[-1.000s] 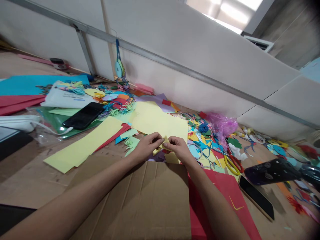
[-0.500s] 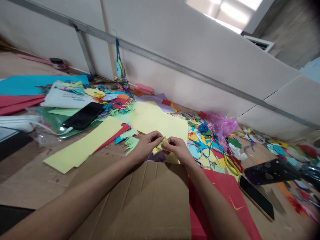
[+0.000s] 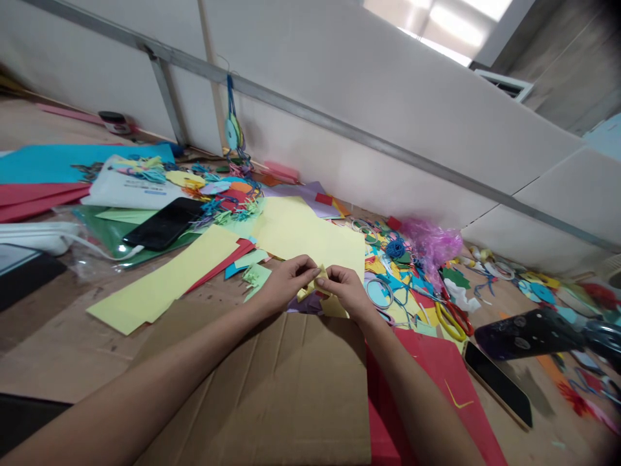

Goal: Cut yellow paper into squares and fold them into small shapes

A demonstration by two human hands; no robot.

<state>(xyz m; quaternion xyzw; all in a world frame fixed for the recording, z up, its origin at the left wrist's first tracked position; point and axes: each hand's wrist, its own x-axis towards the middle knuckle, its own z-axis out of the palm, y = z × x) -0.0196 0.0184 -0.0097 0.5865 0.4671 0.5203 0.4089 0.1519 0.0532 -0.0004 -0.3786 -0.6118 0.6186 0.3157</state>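
Note:
A small folded piece of pale yellow paper is pinched between my left hand and my right hand. Its folds are partly hidden by my fingers. Both hands hover just beyond the near edge of a flattened brown cardboard sheet. Beneath them lie a large pale yellow paper sheet and a scrap of purple paper. A long pale yellow strip lies left of my left hand.
Paper scraps, ribbon and loops cover the wooden table. Yellow-handled scissors, pink cellophane, a red sheet and several phones, including a black one, lie around. A white wall bounds the far side.
My hands have shifted slightly closer together around the folded yellow paper, and its visible tip has changed a little. The surrounding papers stay in place.

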